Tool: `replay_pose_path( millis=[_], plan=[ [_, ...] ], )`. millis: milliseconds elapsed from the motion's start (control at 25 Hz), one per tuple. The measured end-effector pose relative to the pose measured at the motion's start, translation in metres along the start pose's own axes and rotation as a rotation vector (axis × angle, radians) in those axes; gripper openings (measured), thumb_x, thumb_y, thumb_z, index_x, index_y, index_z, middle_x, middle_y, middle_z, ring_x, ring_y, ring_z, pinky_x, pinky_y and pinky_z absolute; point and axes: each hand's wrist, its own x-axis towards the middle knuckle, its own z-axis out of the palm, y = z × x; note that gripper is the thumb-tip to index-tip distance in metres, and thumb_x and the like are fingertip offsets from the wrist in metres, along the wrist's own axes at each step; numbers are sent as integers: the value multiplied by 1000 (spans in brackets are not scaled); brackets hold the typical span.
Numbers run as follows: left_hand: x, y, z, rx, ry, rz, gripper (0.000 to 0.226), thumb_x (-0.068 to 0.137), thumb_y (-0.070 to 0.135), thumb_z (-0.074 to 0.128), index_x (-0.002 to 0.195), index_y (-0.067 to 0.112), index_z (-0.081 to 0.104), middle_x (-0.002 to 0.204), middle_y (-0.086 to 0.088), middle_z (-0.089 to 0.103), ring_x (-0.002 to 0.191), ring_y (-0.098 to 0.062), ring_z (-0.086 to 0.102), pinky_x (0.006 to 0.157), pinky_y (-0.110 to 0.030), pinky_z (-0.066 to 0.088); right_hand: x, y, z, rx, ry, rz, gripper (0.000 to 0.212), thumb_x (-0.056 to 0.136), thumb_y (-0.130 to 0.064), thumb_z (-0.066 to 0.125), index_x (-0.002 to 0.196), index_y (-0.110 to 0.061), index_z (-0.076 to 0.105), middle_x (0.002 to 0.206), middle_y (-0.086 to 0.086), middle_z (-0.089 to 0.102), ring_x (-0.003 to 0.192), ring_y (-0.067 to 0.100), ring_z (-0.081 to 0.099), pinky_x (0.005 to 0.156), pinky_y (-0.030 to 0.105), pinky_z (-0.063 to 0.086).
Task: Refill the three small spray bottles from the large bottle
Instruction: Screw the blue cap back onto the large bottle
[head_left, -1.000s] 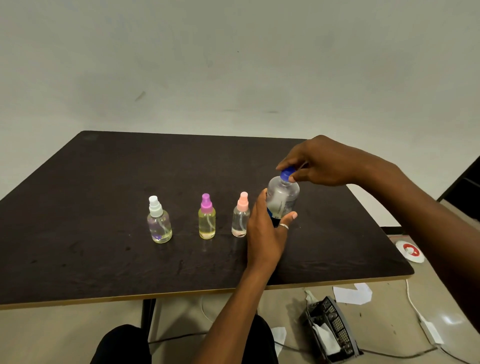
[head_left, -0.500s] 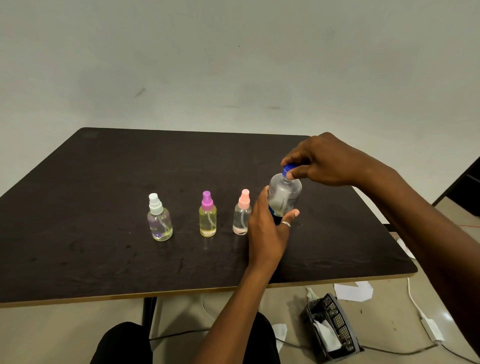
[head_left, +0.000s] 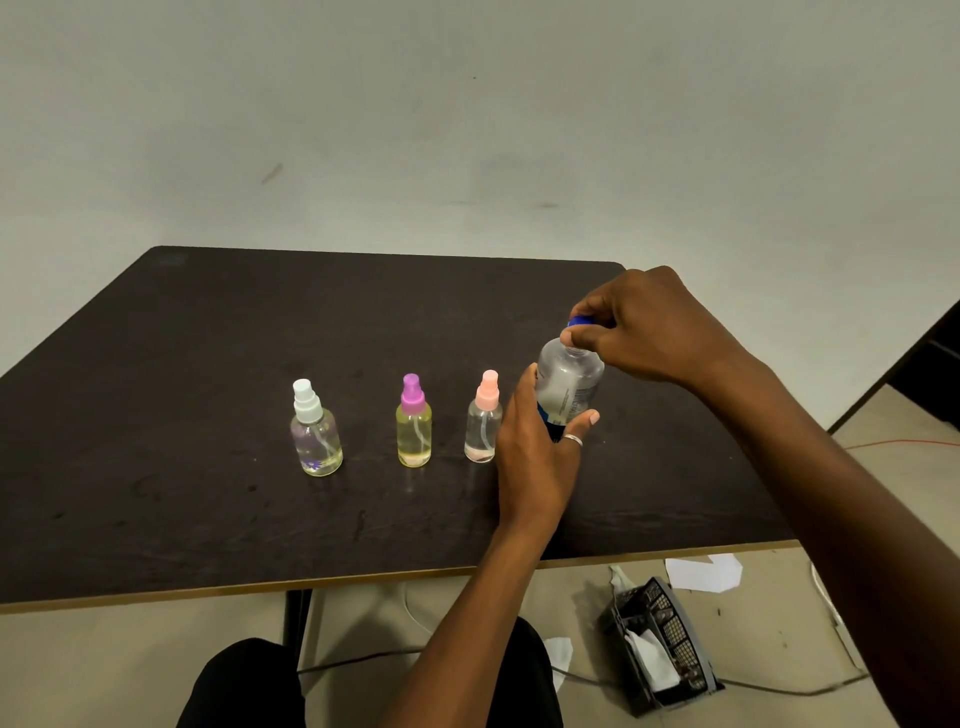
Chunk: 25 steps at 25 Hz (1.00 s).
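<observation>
Three small spray bottles stand in a row on the dark table (head_left: 208, 364): one with a white top (head_left: 315, 431) at the left, one with a purple top (head_left: 413, 423) in the middle, one with a pink top (head_left: 484, 418) at the right. Just right of them is the large clear bottle (head_left: 569, 382) with a blue cap (head_left: 581, 321). My left hand (head_left: 537, 452) wraps around the large bottle's lower body. My right hand (head_left: 649, 325) pinches the blue cap from above; most of the cap is hidden by the fingers.
On the floor at the lower right lies a black mesh basket (head_left: 665, 644) with paper in it, beside white paper scraps (head_left: 704, 571) and cables. The table's front edge (head_left: 363, 579) runs close to my knees.
The large bottle sits slightly higher and my right hand's fingers have shifted around the blue cap. The three small bottles have not moved.
</observation>
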Motion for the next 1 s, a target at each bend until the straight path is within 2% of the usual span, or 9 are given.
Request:
replay_pose_path(
  millis=[160,280,440,560,640,720,880,960,1000],
  plan=[
    [0,-1,1,-10,-6,-17,82,80,36,82,147,14,41,146,0,52,127,3,36,91,10,23,-2,-5,9,-6,96,97,26,85,-37,68,88,-13,77,78,4,73,67,16,63,56,20,40],
    [0,0,1,-44,-16,-25,80,81,35,81,148,16,41,146,2,52,130,2,39,93,8,25,-2,-8,15,-24,133,174,28,85,-39,67,84,-13,76,77,5,73,70,18,64,64,25,46],
    [-2,3,-2,-71,-26,-14,77,82,31,81,147,15,42,143,4,55,132,-6,48,98,2,32,-4,-16,26,-69,212,249,30,85,-41,66,81,-11,72,70,4,68,62,17,57,63,29,48],
    [-4,7,-4,-60,-26,-2,76,83,30,80,147,13,42,143,4,54,133,-6,48,100,0,32,-5,-17,28,-68,227,279,30,87,-40,65,81,-11,70,71,6,67,58,15,53,61,28,44],
    [-4,9,-5,-44,-24,-8,77,84,31,79,148,13,40,145,4,52,132,-1,45,98,4,28,-6,-18,28,-62,219,285,27,89,-39,64,85,-13,70,76,6,69,59,12,50,62,25,40],
    [-4,10,-4,-29,-40,-33,81,85,34,78,151,14,35,150,3,47,135,1,40,96,7,23,-7,-18,28,-43,219,287,25,90,-38,63,91,-14,70,82,5,69,64,11,51,66,24,39],
    [-8,12,-4,3,-102,-69,98,85,38,76,159,15,15,162,0,29,148,-11,26,99,9,12,-9,-17,28,-13,233,275,28,89,-39,64,102,-15,70,93,5,71,73,10,53,72,23,41],
    [-11,19,-8,42,-124,-78,102,86,38,76,159,16,9,164,-2,25,150,-14,24,102,6,10,-10,-17,26,-9,227,271,34,89,-43,64,108,-15,69,99,5,71,78,12,57,76,25,44],
    [-13,24,-11,60,-133,-91,101,86,38,75,159,17,8,164,-2,25,150,-15,25,106,0,14,-11,-17,24,-8,221,274,39,88,-45,64,112,-15,67,102,5,71,82,15,60,78,27,46]
  ],
)
